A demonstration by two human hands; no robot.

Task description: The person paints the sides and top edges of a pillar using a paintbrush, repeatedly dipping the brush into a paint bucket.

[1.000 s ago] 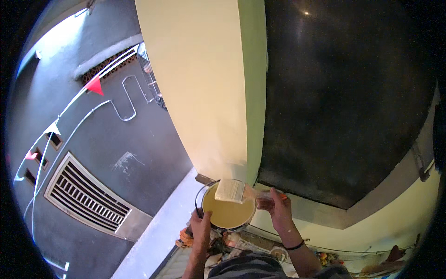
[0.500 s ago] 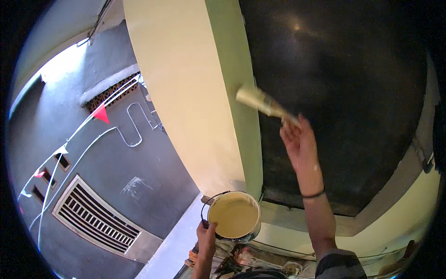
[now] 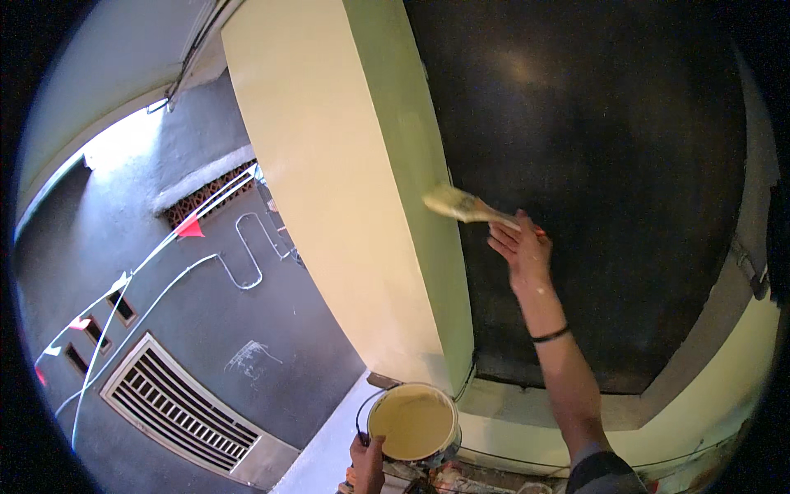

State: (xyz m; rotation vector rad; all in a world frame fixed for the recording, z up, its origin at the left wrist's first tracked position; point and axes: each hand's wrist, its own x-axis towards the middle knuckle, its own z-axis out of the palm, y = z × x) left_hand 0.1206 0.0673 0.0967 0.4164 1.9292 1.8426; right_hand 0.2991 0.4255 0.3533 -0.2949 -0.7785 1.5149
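Note:
My right hand [image 3: 525,251] is closed round the handle of a paintbrush [image 3: 461,206], its wide bristles coated in cream-yellow paint. The bristles are at the narrow shaded side of a yellow pillar [image 3: 321,173], close to the dark panel; whether they touch it I cannot tell. Low in the view my left hand [image 3: 368,463] grips a round paint bucket [image 3: 414,421] by its thin dark wire handle and rim. Pale yellow paint fills part of the bucket, and its outside is smeared.
A large dark panel [image 3: 601,189] with a pale ledge [image 3: 527,399] below it lies right of the pillar. To the left stand a grey wall [image 3: 304,354], a slatted vent [image 3: 177,407] and strings with small flags [image 3: 190,228]. Clutter [image 3: 494,479] sits beneath the bucket.
My right hand has moved slightly down with the paintbrush, whose bristles are lower along the pillar's edge. The bucket and my left hand appear lower, as the whole view has shifted.

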